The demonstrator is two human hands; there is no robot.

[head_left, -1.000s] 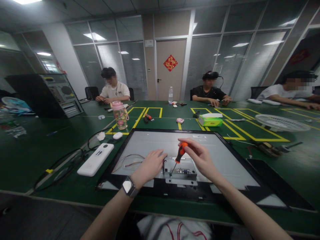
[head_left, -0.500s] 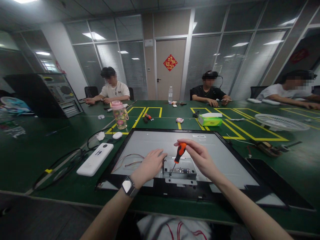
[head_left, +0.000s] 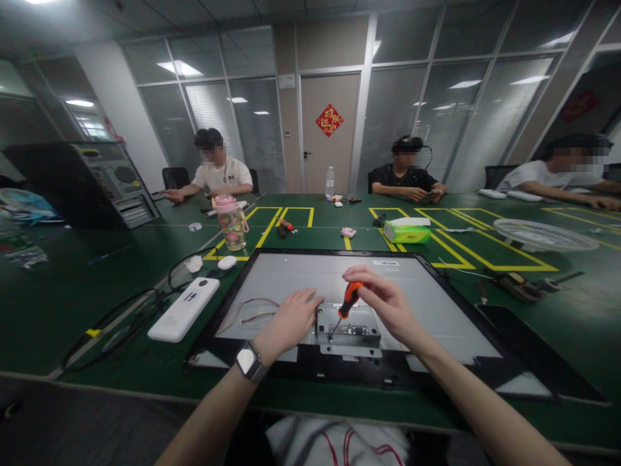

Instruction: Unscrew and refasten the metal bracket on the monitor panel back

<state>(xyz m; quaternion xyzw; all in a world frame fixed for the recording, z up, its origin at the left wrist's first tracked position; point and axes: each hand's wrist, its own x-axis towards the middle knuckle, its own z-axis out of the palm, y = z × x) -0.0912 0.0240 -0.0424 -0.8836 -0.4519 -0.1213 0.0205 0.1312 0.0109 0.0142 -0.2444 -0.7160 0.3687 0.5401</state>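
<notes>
My right hand [head_left: 391, 301] has its thumb and fingers around the handle of an orange and black screwdriver [head_left: 350, 299]. Its shaft slants down to the left, and the tip meets the left part of a silver metal bracket [head_left: 356, 349] with a row of connectors. At the bracket's left end, my left hand [head_left: 292, 318] grips the edge with its fingertips; the thumb is hard to make out. Under both hands lies a large flat display panel [head_left: 417, 278] with a black frame and a grey back. Thin wires [head_left: 245, 310] run across the panel, left of my left hand.
A white power bank [head_left: 184, 309], black cables [head_left: 116, 323] and a pink-lidded bottle [head_left: 229, 223] stand or lie to the left. Beyond the panel is a green tissue pack [head_left: 406, 230]. A dark flat slab [head_left: 538, 349] lies right. Several people sit across the table.
My right hand's fingers have shifted slightly on the screwdriver handle, with the fingertips a little higher. The tip stays at the same spot on the bracket, and my left hand stays put.
</notes>
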